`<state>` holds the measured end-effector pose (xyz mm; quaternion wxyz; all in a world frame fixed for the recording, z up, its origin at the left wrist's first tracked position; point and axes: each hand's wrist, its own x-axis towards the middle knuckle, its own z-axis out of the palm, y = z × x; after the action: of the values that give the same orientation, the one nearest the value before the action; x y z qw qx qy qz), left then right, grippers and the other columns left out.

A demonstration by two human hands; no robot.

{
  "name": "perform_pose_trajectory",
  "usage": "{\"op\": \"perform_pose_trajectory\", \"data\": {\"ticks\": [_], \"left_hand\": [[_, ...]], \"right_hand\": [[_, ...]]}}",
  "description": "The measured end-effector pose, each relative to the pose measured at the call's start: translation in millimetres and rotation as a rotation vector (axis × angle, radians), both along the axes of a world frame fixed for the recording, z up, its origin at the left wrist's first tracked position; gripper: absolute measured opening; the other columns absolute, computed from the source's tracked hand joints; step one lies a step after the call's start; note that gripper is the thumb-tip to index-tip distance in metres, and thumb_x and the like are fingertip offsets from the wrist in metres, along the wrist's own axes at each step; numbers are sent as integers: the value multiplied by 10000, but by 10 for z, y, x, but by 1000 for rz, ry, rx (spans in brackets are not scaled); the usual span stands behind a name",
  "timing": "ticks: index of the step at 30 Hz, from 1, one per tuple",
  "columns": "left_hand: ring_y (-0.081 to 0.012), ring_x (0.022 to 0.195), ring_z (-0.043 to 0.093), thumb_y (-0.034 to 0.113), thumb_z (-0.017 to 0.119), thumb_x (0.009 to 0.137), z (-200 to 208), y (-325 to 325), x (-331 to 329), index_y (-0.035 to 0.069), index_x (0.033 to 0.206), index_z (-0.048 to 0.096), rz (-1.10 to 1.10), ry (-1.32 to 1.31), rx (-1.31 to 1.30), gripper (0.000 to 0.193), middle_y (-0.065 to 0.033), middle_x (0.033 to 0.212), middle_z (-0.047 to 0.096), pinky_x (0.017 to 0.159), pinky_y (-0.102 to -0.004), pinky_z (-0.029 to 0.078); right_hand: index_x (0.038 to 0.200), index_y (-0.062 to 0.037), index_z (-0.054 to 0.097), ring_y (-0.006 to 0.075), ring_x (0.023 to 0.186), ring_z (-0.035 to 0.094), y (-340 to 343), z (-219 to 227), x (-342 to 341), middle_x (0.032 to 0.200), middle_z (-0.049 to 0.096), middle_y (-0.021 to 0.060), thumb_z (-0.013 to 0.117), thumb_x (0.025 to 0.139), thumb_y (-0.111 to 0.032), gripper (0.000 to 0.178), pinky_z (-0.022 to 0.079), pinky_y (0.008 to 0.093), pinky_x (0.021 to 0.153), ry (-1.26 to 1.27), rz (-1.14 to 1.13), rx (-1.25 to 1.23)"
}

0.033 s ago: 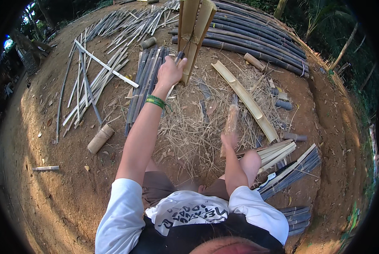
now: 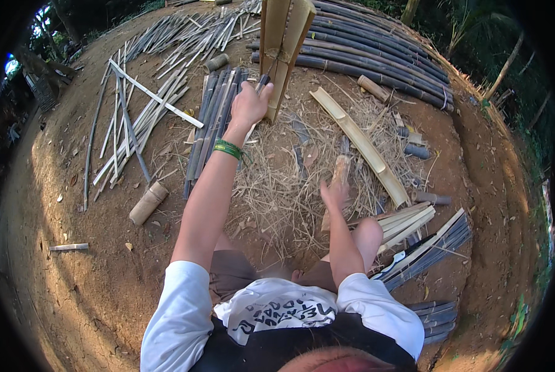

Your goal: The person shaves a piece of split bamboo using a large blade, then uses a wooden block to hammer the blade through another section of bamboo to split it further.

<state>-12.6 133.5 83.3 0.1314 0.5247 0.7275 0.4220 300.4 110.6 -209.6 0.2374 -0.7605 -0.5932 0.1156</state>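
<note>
My left hand [image 2: 249,105], with a green band on the wrist, is closed around the dark handle of a knife [image 2: 263,81]. Its blade sits in the split of an upright bamboo length [image 2: 288,59], whose two halves spread apart at the top. My right hand [image 2: 334,193] is slightly blurred, thumb and fingers apart, over a short light wooden piece [image 2: 340,166]; any contact between them is unclear. Beyond it, a split bamboo half [image 2: 358,144] lies hollow side up on the shavings [image 2: 277,186].
Whole dark bamboo poles [image 2: 364,53] are stacked at the far right. Bundled strips [image 2: 212,118] lie left of the shavings, loose pale strips [image 2: 159,99] farther left. A short bamboo section [image 2: 148,203] is on the dirt. Beside my right knee are more slats [image 2: 432,248] and a white-and-black tool [image 2: 398,259].
My right hand has shifted slightly up and away from my body, and its fingers look more spread. The wooden piece near it stays put. My left hand keeps its hold on the knife.
</note>
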Motion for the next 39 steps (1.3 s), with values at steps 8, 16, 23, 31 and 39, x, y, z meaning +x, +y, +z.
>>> {"op": "perform_pose_trajectory", "data": {"ticks": [8, 16, 23, 31, 39], "left_hand": [[-332, 972, 673, 539, 562, 1029, -240, -147, 21, -93, 1216, 608, -104, -749, 65, 661, -240, 1085, 688, 876, -446, 524], [-286, 1031, 672, 530, 748, 915, 695, -390, 322, -64, 1337, 584, -38, 94, 766, 746, -195, 1139, 681, 905, -407, 525], [-333, 770, 675, 300, 768, 935, 826, -409, 664, 6, 1012, 626, -209, 339, 1031, 336, -149, 900, 667, 663, -426, 536], [-233, 544, 580, 199, 787, 919, 952, -227, 651, 38, 885, 661, -108, 341, 1309, 207, -73, 675, 612, 517, -355, 445], [-441, 652, 593, 264, 700, 995, 1010, 3, 353, 17, 962, 605, 22, 475, 1125, 266, -219, 755, 609, 567, -512, 442]], "right_hand": [[1471, -11, 457, 276, 1009, 693, 3, 2386, -2007, 1163, 673, 192, 313, 1099, -582, 697, 584, 425, 790, 1343, 673, -135], [1138, -3, 558, 176, 511, 619, -252, 2865, -1524, 686, 618, 66, 617, 1007, -335, 362, 499, 347, 493, 1037, 446, 86], [1115, 4, 576, 187, 551, 642, -1021, 2729, -1037, 706, 650, 70, 627, 995, -288, 319, 519, 357, 563, 899, 544, -46], [1102, 43, 571, 237, 692, 717, -755, 2595, -1020, 773, 702, 137, 666, 948, -234, 330, 561, 378, 696, 881, 595, -144], [839, 17, 643, 380, 771, 707, -201, 2438, -1511, 794, 705, 196, 760, 840, -273, 313, 550, 456, 748, 656, 416, -12]]}}
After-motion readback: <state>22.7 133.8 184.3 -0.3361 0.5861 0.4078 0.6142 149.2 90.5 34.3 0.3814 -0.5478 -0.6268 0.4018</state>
